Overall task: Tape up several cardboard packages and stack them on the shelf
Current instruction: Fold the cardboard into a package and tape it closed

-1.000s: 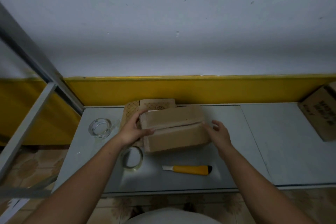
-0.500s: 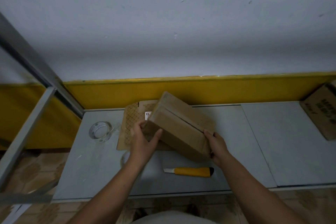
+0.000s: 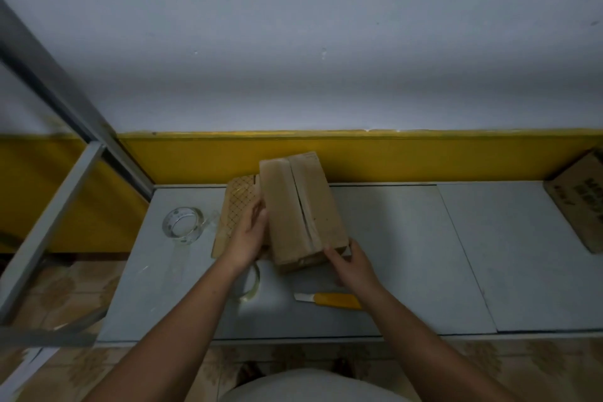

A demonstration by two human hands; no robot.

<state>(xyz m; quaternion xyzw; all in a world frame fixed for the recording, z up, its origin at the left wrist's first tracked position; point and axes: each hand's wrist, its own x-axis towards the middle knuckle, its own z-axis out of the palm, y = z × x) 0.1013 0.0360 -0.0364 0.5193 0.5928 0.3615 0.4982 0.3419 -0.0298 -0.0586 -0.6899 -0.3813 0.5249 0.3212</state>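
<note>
While box [image 3: 287, 215] lies seam-up (unsealed), left hand [image 3: 249, 235], right hand [image 3: 354, 266] steady it

Printed box [image 3: 579, 202] cut by right edge, tape roll [image 3: 257, 281] half behind forearm [image 3: 195, 303]

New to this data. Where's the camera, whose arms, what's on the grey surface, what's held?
No robot here: a person wears one wide-angle head camera, looking down at their own bare arms. They hold a cardboard box, seam up: left hand against its side, right hand gripping the near corner. On the grey shelf lie a clear tape roll, a second roll partly under the left forearm, a yellow utility knife and flattened patterned cardboard. A printed box sits far right.
</note>
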